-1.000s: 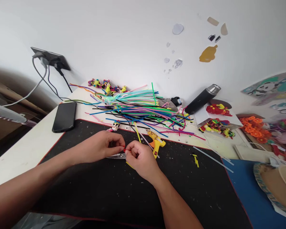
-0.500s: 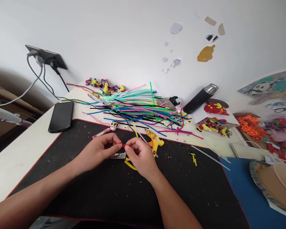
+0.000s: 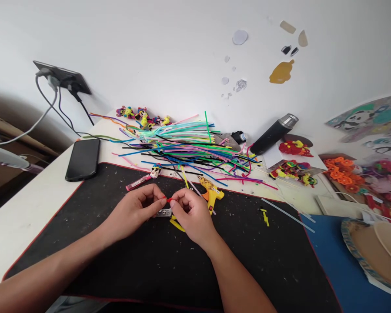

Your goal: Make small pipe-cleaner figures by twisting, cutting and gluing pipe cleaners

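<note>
Over the black mat (image 3: 143, 261), a short piece of red pipe cleaner (image 3: 168, 200) is stretched between my fingertips. My left hand (image 3: 136, 208) pinches its left end between thumb and forefinger. The other end is pinched by my right hand (image 3: 192, 213), whose fingers curl inward. Under and between the hands lie a metal tool part (image 3: 164, 213) and yellow handles (image 3: 177, 224), partly hidden by my fingers. Just beyond my right hand rests a yellow glue gun (image 3: 212, 193). A small doll's head with a blue top (image 3: 155, 170) lies beyond my left hand, beside a pink-red tube (image 3: 138, 182).
Many coloured pipe cleaners (image 3: 185, 148) are heaped along the wall, with small figures (image 3: 143, 115) behind. A phone (image 3: 83, 159) lies left. Rightward are a black flask (image 3: 275, 134), yellow scraps (image 3: 265, 217), clear glue sticks (image 3: 288, 214) and a basket (image 3: 352, 248).
My hands stay almost in place, still pinching the red pipe cleaner piece, with a very slight shift of the fingers. The view has moved a little; nothing else differs visibly.
</note>
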Tool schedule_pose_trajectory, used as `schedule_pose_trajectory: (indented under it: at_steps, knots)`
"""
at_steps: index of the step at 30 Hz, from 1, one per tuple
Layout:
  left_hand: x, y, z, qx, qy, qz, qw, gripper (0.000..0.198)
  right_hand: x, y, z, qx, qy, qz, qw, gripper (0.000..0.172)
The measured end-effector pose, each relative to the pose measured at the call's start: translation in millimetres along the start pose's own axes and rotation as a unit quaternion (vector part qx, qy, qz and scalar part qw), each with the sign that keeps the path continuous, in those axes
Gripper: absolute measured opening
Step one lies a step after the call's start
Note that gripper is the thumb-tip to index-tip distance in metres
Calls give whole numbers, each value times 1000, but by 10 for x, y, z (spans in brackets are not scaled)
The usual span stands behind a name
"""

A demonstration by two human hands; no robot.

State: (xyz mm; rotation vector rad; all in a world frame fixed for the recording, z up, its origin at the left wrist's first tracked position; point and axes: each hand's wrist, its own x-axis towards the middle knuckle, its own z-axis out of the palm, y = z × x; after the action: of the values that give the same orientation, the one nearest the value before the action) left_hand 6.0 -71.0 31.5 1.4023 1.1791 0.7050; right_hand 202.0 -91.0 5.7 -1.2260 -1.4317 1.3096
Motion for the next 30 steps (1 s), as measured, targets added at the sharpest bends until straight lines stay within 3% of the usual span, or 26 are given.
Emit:
schedule_pose_trajectory:
  at_steps: [7,11,13,17,24,30]
  knots:
    - [46,53,-114,60,-56,18,996,34,-9,-50,-24,-45,-22,-8,999,5]
    - [163,242,-266,210,-160,63,962,21,-5,-75,-31,-58,-46,-4,997,4]
    - [210,297,-307,249,-183,72,948,17,1,-83,-31,-68,-42,-1,997,5]
    - [209,222,-300,225,-168,50,958,19,5,-56,-24,-75,-48,11,996,5]
    - [52,-8,-192,75,-91,-10,993,40,-12,21,-8,-33,-28,27,999,10]
    - [-13,-12,-194,49,-92,-31,994,41,10,-32,-13,-22,-33,33,999,11]
